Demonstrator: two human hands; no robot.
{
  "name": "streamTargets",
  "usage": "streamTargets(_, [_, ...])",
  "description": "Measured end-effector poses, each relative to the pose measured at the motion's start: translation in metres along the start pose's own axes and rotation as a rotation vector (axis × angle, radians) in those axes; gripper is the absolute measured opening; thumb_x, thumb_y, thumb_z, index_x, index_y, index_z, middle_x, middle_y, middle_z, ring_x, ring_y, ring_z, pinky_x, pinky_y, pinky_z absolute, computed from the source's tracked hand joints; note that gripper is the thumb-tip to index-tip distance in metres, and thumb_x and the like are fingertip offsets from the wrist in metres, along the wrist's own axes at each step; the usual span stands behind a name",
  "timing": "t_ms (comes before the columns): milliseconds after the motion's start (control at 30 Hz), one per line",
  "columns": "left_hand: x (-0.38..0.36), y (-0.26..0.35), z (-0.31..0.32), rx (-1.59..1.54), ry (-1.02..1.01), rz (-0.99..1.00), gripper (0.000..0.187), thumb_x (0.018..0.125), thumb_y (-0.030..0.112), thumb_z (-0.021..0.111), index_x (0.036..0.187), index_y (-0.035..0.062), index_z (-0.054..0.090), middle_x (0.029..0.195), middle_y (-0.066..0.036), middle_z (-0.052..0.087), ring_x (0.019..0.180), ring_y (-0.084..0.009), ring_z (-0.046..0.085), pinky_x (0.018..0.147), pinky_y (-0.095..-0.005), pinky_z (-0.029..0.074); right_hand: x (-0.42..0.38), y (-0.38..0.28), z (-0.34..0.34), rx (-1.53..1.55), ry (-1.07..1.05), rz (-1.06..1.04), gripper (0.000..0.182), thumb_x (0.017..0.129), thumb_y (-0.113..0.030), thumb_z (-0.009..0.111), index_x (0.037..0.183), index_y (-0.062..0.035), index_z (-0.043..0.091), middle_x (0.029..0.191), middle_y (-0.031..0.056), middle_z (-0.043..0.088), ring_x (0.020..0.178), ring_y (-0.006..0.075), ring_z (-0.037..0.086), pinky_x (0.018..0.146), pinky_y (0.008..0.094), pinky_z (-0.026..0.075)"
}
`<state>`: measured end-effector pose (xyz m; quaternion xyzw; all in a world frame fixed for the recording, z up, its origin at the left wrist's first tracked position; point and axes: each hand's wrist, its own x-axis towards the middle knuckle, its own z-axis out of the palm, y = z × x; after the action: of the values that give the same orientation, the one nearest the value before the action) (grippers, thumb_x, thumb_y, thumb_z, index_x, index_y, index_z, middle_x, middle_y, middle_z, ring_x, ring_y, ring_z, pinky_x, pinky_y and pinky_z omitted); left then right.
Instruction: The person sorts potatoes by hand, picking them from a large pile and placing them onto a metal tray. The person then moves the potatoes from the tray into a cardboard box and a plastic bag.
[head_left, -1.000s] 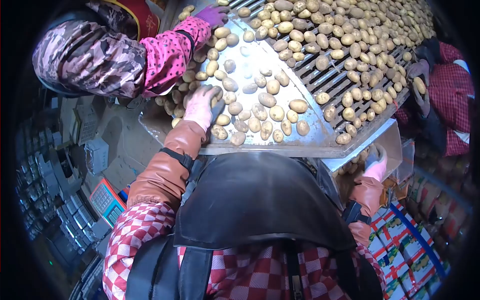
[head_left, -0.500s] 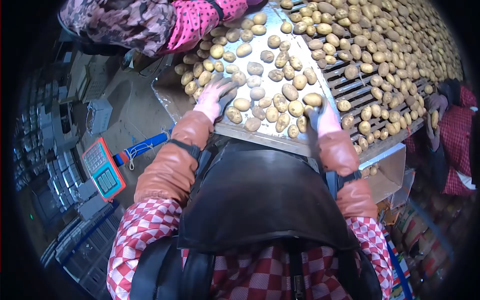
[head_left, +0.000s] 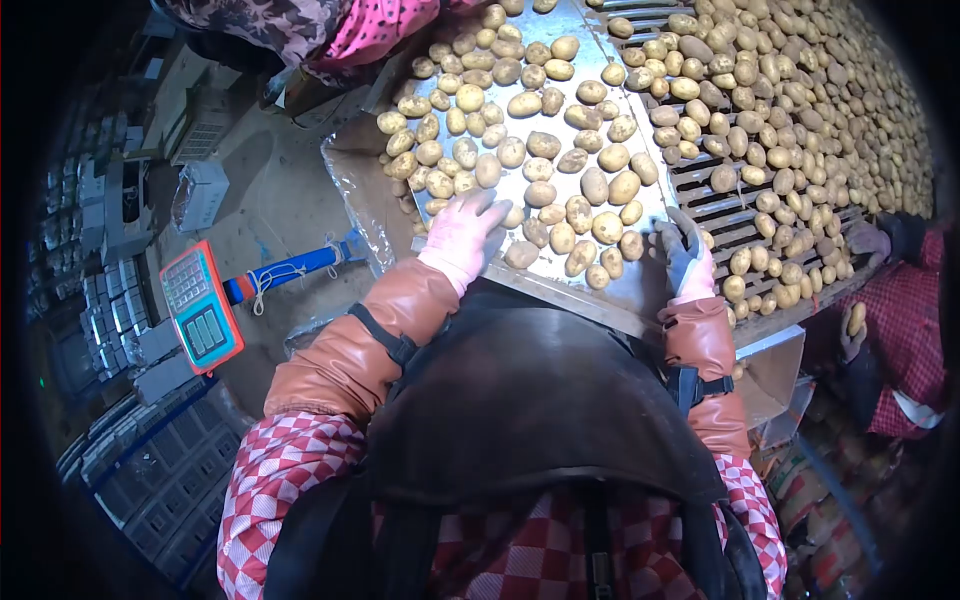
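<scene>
- Brown-skinned potatoes [head_left: 560,210] are spread loose over a sheet-metal desk [head_left: 640,290] directly in front of the person; they lie in a single layer, many touching one another.
- At the near edge of that spread, the left hand [head_left: 462,232], in a pink glove, is laid flat with fingers splayed; it rests against the nearest potatoes and is closed on none of them.
- At the right near corner of the metal sheet, the right hand [head_left: 686,258], in a grey-and-pink glove, is held open with fingers extended; nothing is gripped in it, and the closest potatoes lie just beside its fingertips.
- Judged from how things lie, the handling of the potatoes is far from finished: the sheet is crowded, and neither hand has a potato picked out.
- Beyond the sheet, a slatted roller bed [head_left: 740,200] is covered with many more potatoes [head_left: 800,110], so a large supply is left.
- Below the right corner of the desk, a cardboard box [head_left: 775,370] is seen; its contents cannot be made out.
- At the top left, a co-worker's pink dotted sleeve [head_left: 375,30] is seen at the far side of the spread; the hand itself is out of view.
- At the right edge, another person's hand [head_left: 853,325] is seen with one potato in it.
- On the floor to the left, a weighing scale [head_left: 200,305] with an orange rim is standing.
</scene>
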<state>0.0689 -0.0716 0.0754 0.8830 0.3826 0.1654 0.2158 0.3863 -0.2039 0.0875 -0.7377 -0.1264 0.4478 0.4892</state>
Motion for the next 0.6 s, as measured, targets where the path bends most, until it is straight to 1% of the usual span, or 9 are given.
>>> streamTargets(67, [0.008,0.001,-0.005,0.077,-0.017,0.027,0.031,0.08,0.015,0.073,0.111,0.0119,0.07,0.114,-0.015,0.067,0.108,-0.0362,0.061,0.094,-0.0438,0.05,-0.002,-0.001,-0.005,-0.086,-0.019,-0.006,0.038,0.096,-0.01,0.064,0.132,-0.0025,0.056,0.096,0.0063,0.069,0.075,0.0108,0.065,0.066,0.0244,0.054])
streamTargets(167, [0.021,-0.034,-0.013,0.112,0.206,-0.095,0.028,0.082,0.015,0.07,0.11,0.0104,0.069,0.114,-0.016,0.067,0.107,-0.0365,0.062,0.092,-0.0463,0.05,-0.002,-0.001,-0.014,-0.175,-0.057,0.011,0.034,0.097,-0.01,0.062,0.13,-0.0036,0.058,0.092,0.0048,0.068,0.073,0.0097,0.063,0.063,0.0243,0.053])
streamTargets(267, [0.021,-0.031,-0.012,-0.175,0.056,-0.071,0.022,0.084,0.01,0.065,0.105,0.0103,0.069,0.106,-0.017,0.068,0.097,-0.0359,0.065,0.083,-0.0447,0.053,0.002,0.003,-0.012,-0.173,-0.089,0.045,0.032,0.097,-0.008,0.06,0.128,-0.0034,0.06,0.089,0.0043,0.068,0.071,0.0085,0.062,0.061,0.0244,0.051])
streamTargets(333, [0.024,0.006,0.001,-0.072,-0.243,0.195,0.027,0.076,0.006,0.065,0.103,0.0114,0.067,0.099,-0.015,0.067,0.096,-0.0372,0.064,0.081,-0.0448,0.053,0.001,0.005,0.003,-0.201,-0.167,-0.06,0.03,0.097,-0.006,0.06,0.126,-0.0029,0.061,0.087,0.004,0.068,0.07,0.0082,0.061,0.06,0.0244,0.05])
streamTargets(367, [0.034,0.024,0.007,-0.112,-0.444,0.321,0.045,0.071,0.006,0.065,0.114,0.0158,0.063,0.113,-0.013,0.064,0.115,-0.0343,0.058,0.092,-0.0479,0.049,0.001,0.005,0.014,-0.23,-0.193,-0.114,0.028,0.097,-0.005,0.06,0.124,-0.0033,0.063,0.089,0.0049,0.068,0.07,0.008,0.06,0.061,0.0234,0.049])
streamTargets(400, [0.032,0.039,0.013,-0.08,-0.372,0.492,0.058,0.069,0.006,0.065,0.124,0.0195,0.058,0.128,-0.012,0.056,0.131,-0.0329,0.046,0.104,-0.0522,0.04,-0.005,-0.004,0.025,-0.243,-0.21,-0.11,0.029,0.095,-0.007,0.063,0.124,-0.0032,0.064,0.094,0.0067,0.07,0.077,0.0103,0.061,0.068,0.0242,0.051])
streamTargets(467, [0.041,0.037,0.03,0.105,-0.389,0.707,0.063,0.07,0.006,0.065,0.13,0.0199,0.055,0.135,-0.012,0.052,0.135,-0.0332,0.042,0.109,-0.055,0.034,0.004,0.0,0.031,-0.373,-0.226,-0.26,0.031,0.094,-0.008,0.065,0.125,-0.0032,0.064,0.1,0.0084,0.07,0.085,0.0126,0.063,0.076,0.0253,0.051])
streamTargets(567, [0.039,-0.005,0.002,0.064,-0.37,0.301,0.046,0.076,0.008,0.065,0.12,0.0179,0.063,0.133,-0.013,0.054,0.13,-0.0335,0.047,0.11,-0.0494,0.035,0.022,0.013,0.001,-0.564,-0.12,-0.349,0.035,0.094,-0.01,0.066,0.128,-0.0041,0.061,0.103,0.0088,0.07,0.091,0.0125,0.063,0.079,0.0278,0.052])
streamTargets(600, [0.033,-0.017,0.002,-0.001,-0.272,0.014,0.033,0.08,0.013,0.067,0.113,0.0161,0.067,0.128,-0.013,0.058,0.12,-0.0334,0.054,0.104,-0.047,0.042,0.009,-0.007,-0.005,-0.559,-0.079,-0.138,0.046,0.093,-0.013,0.066,0.137,-0.0064,0.054,0.103,0.0101,0.07,0.092,0.0142,0.065,0.082,0.0295,0.052])
